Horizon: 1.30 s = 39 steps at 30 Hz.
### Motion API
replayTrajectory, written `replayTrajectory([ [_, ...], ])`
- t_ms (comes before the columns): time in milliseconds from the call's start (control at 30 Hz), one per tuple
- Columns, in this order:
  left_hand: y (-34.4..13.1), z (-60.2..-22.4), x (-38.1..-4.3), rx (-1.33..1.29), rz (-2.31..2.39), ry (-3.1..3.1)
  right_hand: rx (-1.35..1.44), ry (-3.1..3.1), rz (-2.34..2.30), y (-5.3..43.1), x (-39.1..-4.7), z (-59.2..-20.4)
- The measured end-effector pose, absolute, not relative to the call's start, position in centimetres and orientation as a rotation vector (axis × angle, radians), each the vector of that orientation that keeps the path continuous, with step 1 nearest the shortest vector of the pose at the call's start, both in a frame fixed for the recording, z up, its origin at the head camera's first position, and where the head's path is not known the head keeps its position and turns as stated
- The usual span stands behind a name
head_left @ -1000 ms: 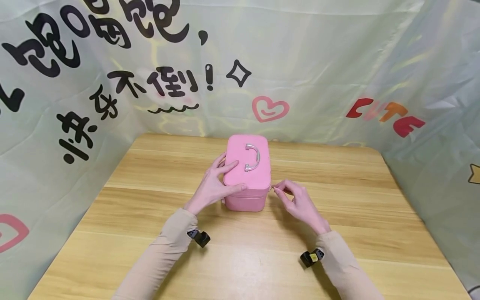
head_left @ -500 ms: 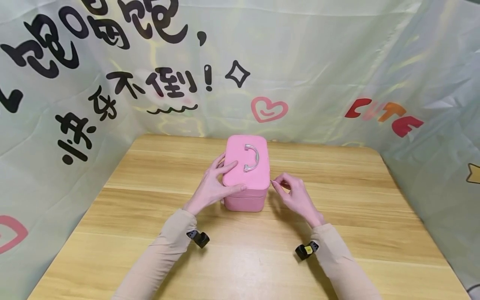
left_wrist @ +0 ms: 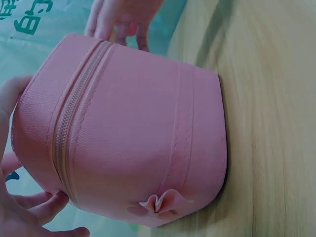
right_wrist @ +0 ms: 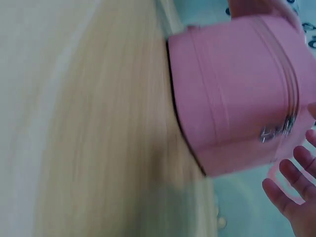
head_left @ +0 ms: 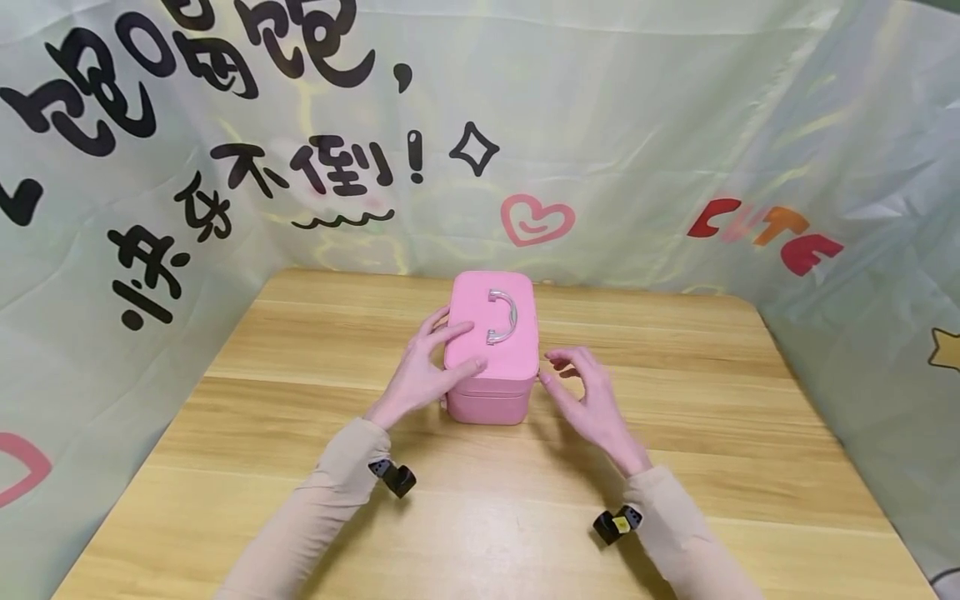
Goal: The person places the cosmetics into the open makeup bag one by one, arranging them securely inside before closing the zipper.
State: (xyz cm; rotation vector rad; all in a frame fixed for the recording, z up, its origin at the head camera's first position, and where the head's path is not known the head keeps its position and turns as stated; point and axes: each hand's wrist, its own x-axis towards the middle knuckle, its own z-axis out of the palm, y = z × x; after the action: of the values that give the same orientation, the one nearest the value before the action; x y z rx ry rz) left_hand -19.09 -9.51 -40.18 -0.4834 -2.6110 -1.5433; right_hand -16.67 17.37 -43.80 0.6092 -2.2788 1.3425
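A pink zippered vanity case (head_left: pixel 495 408) with a silver handle (head_left: pixel 504 317) on its lid stands on the table. My left hand (head_left: pixel 420 371) rests at its left side, thumb and index finger spread over the lid and other fingers against the side, by the zipper (left_wrist: pixel 64 128) in the left wrist view. My right hand (head_left: pixel 588 400) is beside the case's right side, fingers parted, thumb tip right at the lid's edge. In the right wrist view, metal zipper pulls (right_wrist: pixel 276 130) hang on that side near my right fingertips (right_wrist: pixel 270 186), with nothing held between them.
The wooden table (head_left: pixel 337 350) extends around the case. A printed cloth backdrop (head_left: pixel 637 125) hangs behind the table and along both sides. A small pink bow-like tab (left_wrist: pixel 160 202) sticks out low on the case's left side.
My right hand first moved slightly away along the case's side while pinching the zipper pull, then parted its fingers and let go. My left hand stays on the case, its thumb shifted slightly.
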Motion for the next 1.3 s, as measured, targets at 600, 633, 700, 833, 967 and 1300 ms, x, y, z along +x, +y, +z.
replayTrajectory([
  [600,-9.7,-40.7,-22.6,-0.428,-1.756,-2.366,0.146,-2.538,1.591,13.6,-15.3,-41.6],
  [633,-9.7,-40.7,-23.0,-0.429,-1.762,-2.375,0.143,-2.534,1.602,13.6,-15.4,-41.5],
  [700,-9.9,-40.6,-23.7,-0.44,-1.777,-2.396,0.145,-2.523,1.629,13.6,-15.4,-41.4],
  [833,-10.5,-40.5,-25.1,-0.489,-1.763,-2.513,0.168,-2.518,1.639,13.8,-15.5,-41.3],
  [967,-11.2,-40.3,-26.0,-0.503,-1.771,-2.652,0.202,-2.521,1.646,14.0,-15.5,-41.4],
  [1300,-11.8,-40.0,-26.2,-0.428,-1.882,-2.753,0.233,-2.452,1.655,15.2,-16.1,-41.6],
])
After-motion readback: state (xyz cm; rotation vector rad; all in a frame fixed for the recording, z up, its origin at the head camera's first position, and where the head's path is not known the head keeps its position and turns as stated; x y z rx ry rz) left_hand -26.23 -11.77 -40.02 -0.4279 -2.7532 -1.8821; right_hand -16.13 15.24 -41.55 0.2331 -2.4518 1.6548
